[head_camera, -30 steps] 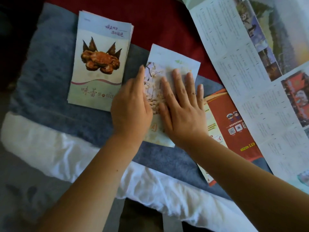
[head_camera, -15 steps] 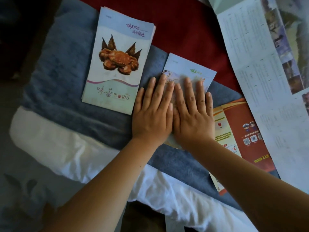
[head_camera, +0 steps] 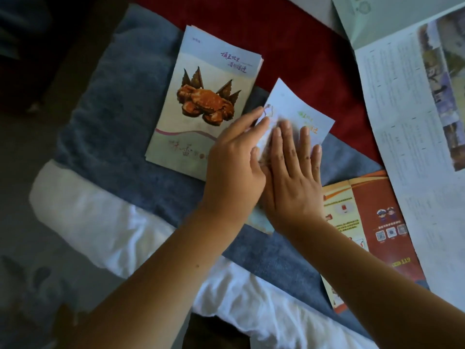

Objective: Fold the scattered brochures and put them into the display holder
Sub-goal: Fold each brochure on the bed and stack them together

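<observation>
Brochure (head_camera: 299, 114) flat on blue towel (head_camera: 120, 117), beneath outspread fingers (head_camera: 284, 144) of both hands.

single head view, looking steeply down, close over hands (head_camera: 264, 172)

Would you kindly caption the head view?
Both hands, left hand and right hand, press a pale brochure flat on blue towel.

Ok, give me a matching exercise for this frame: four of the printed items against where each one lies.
Items:
1. crab brochure stack
2. pale blue brochure
3. orange-red leaflet
4. large unfolded sheet

Places:
A. far right, spread open
B. under both flat hands, left hand and right hand
C. left of the hands, on the blue towel
D. right of the right wrist

Pairs: 1-C, 2-B, 3-D, 4-A
</observation>
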Action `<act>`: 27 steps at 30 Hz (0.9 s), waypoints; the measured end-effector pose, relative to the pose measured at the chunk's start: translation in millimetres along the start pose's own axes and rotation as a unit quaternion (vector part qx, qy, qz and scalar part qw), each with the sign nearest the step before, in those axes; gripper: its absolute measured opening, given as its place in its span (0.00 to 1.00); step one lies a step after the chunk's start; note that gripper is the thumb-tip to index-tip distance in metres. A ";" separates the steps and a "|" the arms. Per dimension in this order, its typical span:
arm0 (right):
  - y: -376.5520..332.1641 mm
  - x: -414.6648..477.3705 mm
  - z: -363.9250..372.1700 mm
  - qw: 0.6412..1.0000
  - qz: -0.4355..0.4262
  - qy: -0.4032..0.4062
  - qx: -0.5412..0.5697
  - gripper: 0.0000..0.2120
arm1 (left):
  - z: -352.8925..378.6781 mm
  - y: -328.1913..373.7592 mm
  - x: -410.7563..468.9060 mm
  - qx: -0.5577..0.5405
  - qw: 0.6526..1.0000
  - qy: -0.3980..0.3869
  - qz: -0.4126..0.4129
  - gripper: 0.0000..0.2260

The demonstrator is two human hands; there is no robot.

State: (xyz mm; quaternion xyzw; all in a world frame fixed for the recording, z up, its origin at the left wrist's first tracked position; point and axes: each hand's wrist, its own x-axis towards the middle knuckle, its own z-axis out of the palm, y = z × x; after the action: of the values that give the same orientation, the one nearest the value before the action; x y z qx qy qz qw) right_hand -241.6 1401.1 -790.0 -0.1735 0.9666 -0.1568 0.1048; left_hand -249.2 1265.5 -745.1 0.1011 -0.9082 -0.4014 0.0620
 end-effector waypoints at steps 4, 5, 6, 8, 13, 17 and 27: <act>-28.6 33.0 1.8 0.998 -0.054 0.003 -0.017 0.31 | -32.2 -28.2 18.4 0.041 0.999 0.016 -0.027 0.21; -35.5 40.9 3.7 0.998 -0.061 -0.002 -0.016 0.31 | -39.8 -36.1 23.1 0.051 0.998 0.021 -0.034 0.21; -41.9 48.4 5.3 0.998 -0.066 -0.009 -0.015 0.31 | -46.8 -44.0 27.8 0.060 0.997 0.024 -0.044 0.21; -53.2 61.5 8.1 0.997 -0.071 -0.020 -0.015 0.31 | -58.4 -58.4 35.8 0.072 0.995 0.029 -0.063 0.22; -69.9 88.7 10.7 0.998 -0.061 -0.018 -0.024 0.30 | -69.9 -85.5 51.1 0.085 0.994 0.052 -0.046 0.20; -74.5 94.3 9.6 0.998 -0.048 -0.022 -0.021 0.30 | -62.2 -92.8 56.3 0.080 0.996 0.043 -0.024 0.18; -94.1 99.8 -13.0 0.992 -0.032 -0.120 -0.005 0.31 | -83.0 -57.2 34.0 0.224 0.962 -0.139 -0.075 0.29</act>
State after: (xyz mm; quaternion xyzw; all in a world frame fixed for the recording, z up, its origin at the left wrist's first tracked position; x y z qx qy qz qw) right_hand -308.1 1284.0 -760.8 -0.2219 0.9418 -0.1336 0.2142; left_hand -258.5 1160.4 -730.8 0.1230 -0.9643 -0.2018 -0.1195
